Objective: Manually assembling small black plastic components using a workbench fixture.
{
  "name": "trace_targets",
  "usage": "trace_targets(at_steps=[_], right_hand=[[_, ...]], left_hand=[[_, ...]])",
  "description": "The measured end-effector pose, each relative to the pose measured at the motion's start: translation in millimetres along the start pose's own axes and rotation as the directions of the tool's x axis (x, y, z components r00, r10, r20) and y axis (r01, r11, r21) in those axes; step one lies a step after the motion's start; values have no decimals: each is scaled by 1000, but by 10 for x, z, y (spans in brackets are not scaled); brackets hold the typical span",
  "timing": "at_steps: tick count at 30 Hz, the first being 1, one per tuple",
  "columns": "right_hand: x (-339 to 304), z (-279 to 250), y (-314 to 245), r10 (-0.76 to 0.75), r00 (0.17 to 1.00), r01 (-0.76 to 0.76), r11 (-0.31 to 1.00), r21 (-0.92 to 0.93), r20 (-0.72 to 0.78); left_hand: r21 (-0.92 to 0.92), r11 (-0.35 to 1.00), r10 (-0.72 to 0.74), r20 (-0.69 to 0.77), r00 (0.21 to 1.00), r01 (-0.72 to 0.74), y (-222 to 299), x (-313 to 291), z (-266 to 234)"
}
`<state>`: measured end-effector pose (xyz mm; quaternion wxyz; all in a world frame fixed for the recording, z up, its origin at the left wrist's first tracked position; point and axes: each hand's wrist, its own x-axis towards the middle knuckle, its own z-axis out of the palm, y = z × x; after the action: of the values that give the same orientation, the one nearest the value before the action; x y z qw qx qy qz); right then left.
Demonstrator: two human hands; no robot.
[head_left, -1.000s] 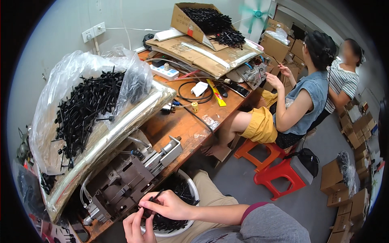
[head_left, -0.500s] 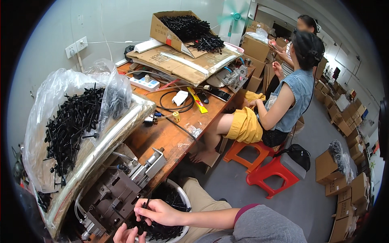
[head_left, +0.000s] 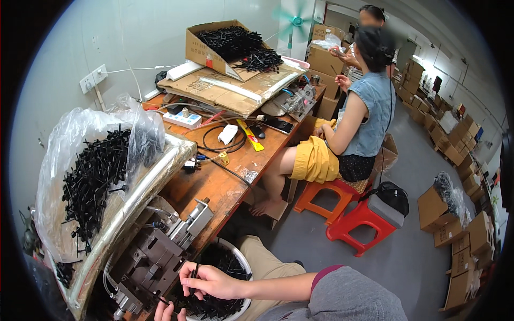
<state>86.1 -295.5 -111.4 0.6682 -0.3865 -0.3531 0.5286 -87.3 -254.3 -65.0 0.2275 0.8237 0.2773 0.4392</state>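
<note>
My right hand (head_left: pixel 214 282) is closed in a pinch on a slim black plastic piece (head_left: pixel 193 277), held over the rim side of a white basket (head_left: pixel 247 267). More such black pieces (head_left: pixel 219 306) fill that basket. At the lower edge, my left hand (head_left: pixel 170 312) is partly cut off. Its fingertips close on another thin black piece (head_left: pixel 159 297) beside the lower end of a dark metal fixture (head_left: pixel 147 262) with air cylinders and clear tubes. Both hands stay just off the fixture's right side.
A plastic-lined tray heaped with black pieces (head_left: pixel 96 187) leans left. Behind lie a power strip (head_left: pixel 182 119), cables and a carton of black pieces (head_left: pixel 230 43). To the right sits a person in a denim top (head_left: pixel 369 107), near a red stool (head_left: pixel 364 230); another person stands behind.
My left hand has shifted slightly right and down, and a black piece now shows at its fingertips. My right hand still pinches its piece. The view has turned a little.
</note>
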Motion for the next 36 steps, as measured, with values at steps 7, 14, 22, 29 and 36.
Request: trace_targets(at_steps=[7, 14, 22, 29, 36], right_hand=[[-71, 51, -72, 36, 999, -37, 995, 88, 15], [-120, 17, -164, 106, 994, -107, 992, 68, 23], [-8, -30, -29, 102, 992, -110, 987, 114, 72], [-24, -95, -83, 134, 990, -129, 987, 92, -45], [-31, -151, -69, 199, 980, -197, 975, 99, -3]], left_hand=[[-139, 990, 12, 116, 993, 5, -50, -176, -59], [-208, 976, 105, 206, 973, -61, -6, -114, -81], [-163, 987, 33, 107, 994, -16, -128, -150, 98], [-32, 998, -58, 53, 997, 60, -203, -4, 119], [342, 939, 20, 66, 998, -42, -509, 195, 170]])
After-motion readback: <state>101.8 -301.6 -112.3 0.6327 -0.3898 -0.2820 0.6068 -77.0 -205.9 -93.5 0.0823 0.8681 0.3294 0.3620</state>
